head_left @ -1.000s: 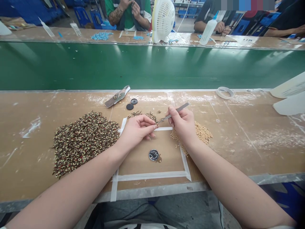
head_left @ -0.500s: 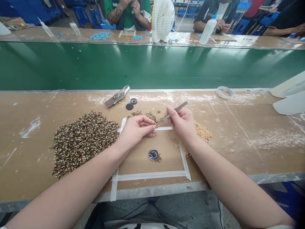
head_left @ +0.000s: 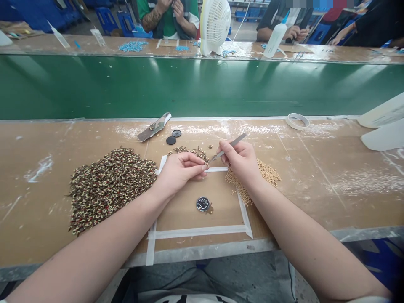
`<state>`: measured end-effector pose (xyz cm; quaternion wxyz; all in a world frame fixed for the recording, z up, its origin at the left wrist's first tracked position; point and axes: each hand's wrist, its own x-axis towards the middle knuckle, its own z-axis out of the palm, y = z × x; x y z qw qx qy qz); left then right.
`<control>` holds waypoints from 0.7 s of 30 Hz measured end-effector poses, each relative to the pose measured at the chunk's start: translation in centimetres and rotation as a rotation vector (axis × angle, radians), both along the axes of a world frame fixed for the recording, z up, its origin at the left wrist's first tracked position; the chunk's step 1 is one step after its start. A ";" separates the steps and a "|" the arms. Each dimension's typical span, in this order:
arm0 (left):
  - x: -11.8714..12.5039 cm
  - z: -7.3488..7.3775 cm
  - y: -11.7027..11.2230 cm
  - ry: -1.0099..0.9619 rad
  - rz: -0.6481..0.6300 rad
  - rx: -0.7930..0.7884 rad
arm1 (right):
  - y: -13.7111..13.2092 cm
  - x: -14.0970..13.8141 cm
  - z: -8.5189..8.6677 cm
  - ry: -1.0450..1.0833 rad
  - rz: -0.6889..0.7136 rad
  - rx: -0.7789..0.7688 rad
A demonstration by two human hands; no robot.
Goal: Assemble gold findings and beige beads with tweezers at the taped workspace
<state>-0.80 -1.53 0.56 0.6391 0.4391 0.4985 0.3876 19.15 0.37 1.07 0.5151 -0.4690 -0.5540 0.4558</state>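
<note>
My right hand (head_left: pixel 239 156) pinches metal tweezers (head_left: pixel 236 140), whose tips point down and left to the fingertips of my left hand (head_left: pixel 186 167). The left hand is closed in a pinch on a tiny piece too small to name. Just beyond the fingers lies a small cluster of gold and dark pieces (head_left: pixel 198 153). A dark, shiny round dish (head_left: pixel 202 204) sits on the board below my hands. To the left is a large heap of small brown and cream pieces (head_left: pixel 110 189). Tan beads (head_left: pixel 267 172) spread beside and under my right hand.
Two black round lids (head_left: pixel 171 140), a camouflage-patterned strip (head_left: pixel 154 127) and a tape roll (head_left: pixel 297 121) lie farther back. White bottles (head_left: pixel 385 134) lean in at the right edge. Across the green belt (head_left: pixel 126 88) stand a fan (head_left: pixel 216 27) and co-workers at another table.
My hands and the tweezers hold almost the same pose at the same spot. At the far right, a co-worker's arm has shifted. The view has moved very slightly.
</note>
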 end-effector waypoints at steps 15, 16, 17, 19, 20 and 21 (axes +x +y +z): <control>-0.3 -0.4 0.1 0.009 -0.008 0.003 | 0.1 0.1 0.1 -0.006 0.021 0.014; -0.3 -0.3 0.1 0.007 -0.009 0.000 | 0.1 0.1 0.1 -0.007 0.025 0.016; -0.3 -0.2 0.1 0.005 -0.011 -0.003 | 0.1 0.1 0.2 -0.007 0.027 0.020; -0.3 0.0 0.1 0.004 -0.012 -0.013 | 0.0 0.1 0.2 -0.006 0.032 0.023; -0.3 0.1 0.1 0.005 -0.012 -0.019 | 0.0 0.1 0.3 -0.006 0.034 0.024; -0.3 0.2 0.1 0.005 -0.011 -0.022 | 0.0 0.1 0.3 -0.006 0.034 0.024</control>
